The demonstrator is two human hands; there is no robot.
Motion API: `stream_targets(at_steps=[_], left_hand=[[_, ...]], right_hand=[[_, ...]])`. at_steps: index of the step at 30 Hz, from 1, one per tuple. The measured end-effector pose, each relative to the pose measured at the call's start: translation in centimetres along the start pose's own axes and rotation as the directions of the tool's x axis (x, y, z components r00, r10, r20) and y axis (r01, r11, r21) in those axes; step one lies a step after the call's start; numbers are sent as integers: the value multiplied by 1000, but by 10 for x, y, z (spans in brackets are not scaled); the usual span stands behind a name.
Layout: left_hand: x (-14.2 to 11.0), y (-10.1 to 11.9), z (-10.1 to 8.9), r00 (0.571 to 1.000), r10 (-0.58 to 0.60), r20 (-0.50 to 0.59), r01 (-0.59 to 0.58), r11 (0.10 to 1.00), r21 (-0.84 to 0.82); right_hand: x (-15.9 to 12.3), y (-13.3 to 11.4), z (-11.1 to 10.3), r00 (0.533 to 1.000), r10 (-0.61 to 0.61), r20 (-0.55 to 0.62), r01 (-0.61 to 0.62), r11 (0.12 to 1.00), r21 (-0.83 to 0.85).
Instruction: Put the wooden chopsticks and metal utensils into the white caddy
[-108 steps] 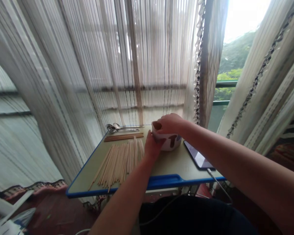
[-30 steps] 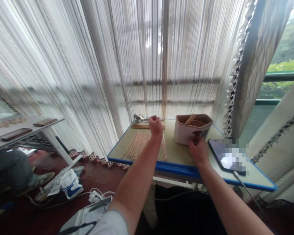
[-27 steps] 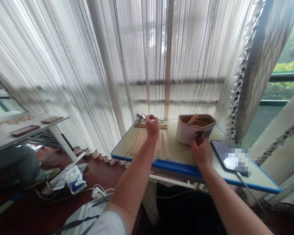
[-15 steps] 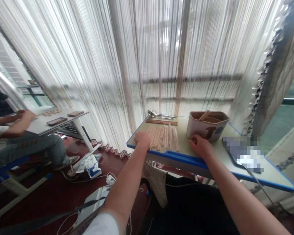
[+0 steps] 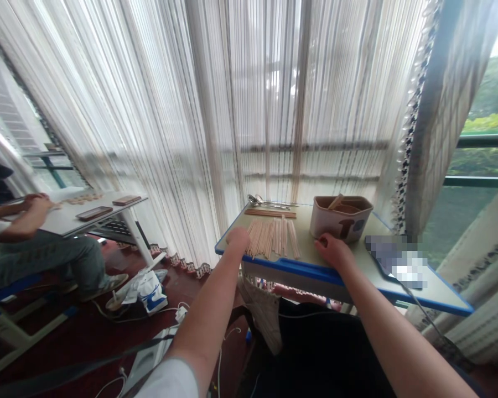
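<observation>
My left hand (image 5: 237,239) rests on the near left edge of a small blue-rimmed table (image 5: 290,269), its fingers curled, beside a row of several pale wooden chopsticks (image 5: 273,237). My right hand (image 5: 332,250) lies on the table in front of a pink-and-white cutlery holder (image 5: 341,217), fingers curled with nothing visible in them. A darker bundle of chopsticks (image 5: 269,213) and metal spoons (image 5: 265,202) lie at the far edge.
A phone (image 5: 395,259) with a cable lies on the table's right part. Striped curtains (image 5: 216,110) hang behind. To the left a seated person (image 5: 33,243) works at a white table (image 5: 83,207). Bags and cables (image 5: 147,290) lie on the red floor.
My left hand came back from the far chopsticks to the table's near left edge. My right hand moved from the holder's front down onto the tabletop. My view swung left.
</observation>
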State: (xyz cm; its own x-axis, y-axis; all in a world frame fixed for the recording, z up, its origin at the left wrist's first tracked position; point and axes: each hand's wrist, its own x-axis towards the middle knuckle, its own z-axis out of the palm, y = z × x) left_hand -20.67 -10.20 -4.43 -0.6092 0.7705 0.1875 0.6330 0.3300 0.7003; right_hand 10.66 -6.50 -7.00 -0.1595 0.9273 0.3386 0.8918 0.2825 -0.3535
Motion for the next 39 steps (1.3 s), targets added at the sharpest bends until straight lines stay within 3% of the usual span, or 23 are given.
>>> stream_targets(at_steps=[6,10,14,16,18,20,22,23,26,29,31,33,36,39], left_hand=[[4,1,-10,987,32,160,-74,962,262],[-1,4,-17,987,65,144,-104,952,287],[-12,15,-22,967,221,125,-245,942,228],[-16,22,-22,928,350,126,-362,927,98],[-19,30,-20,866,485,123,-474,874,-107],[-22,37,-16,788,601,133,-542,780,-313],[-27,45,-11,713,684,152,-561,688,-460],[-31,50,-8,686,710,158,-561,655,-506],[-45,65,2,651,744,150,-554,601,-577],[-59,82,15,631,764,134,-532,552,-642],[-67,95,27,648,757,91,-511,520,-685],[-71,111,45,698,716,14,-498,500,-708],[-70,136,81,772,630,-83,-505,530,-681],[-62,158,119,820,566,-93,-489,606,-627]], right_hand=[[4,2,2,1000,4,-12,-5,1000,-21],[4,4,4,999,4,-33,-5,1000,-6],[-3,-2,1,995,-61,-78,63,998,24],[-6,-12,-8,990,-100,-99,113,985,132],[-7,-27,-22,993,-84,-80,108,920,378],[-6,-43,-39,1000,13,-6,-5,726,687],[-4,-59,-57,999,2,43,-38,524,851],[-4,-65,-65,1000,0,23,-20,465,885],[-5,-75,-86,995,-6,-97,91,401,911],[-8,-73,-107,970,-10,-241,221,438,871],[-9,-65,-124,930,0,-368,315,515,797],[-9,-55,-144,851,55,-522,392,594,703],[-4,-37,-172,633,197,-749,467,674,573],[5,-18,-185,420,263,-869,459,765,453]])
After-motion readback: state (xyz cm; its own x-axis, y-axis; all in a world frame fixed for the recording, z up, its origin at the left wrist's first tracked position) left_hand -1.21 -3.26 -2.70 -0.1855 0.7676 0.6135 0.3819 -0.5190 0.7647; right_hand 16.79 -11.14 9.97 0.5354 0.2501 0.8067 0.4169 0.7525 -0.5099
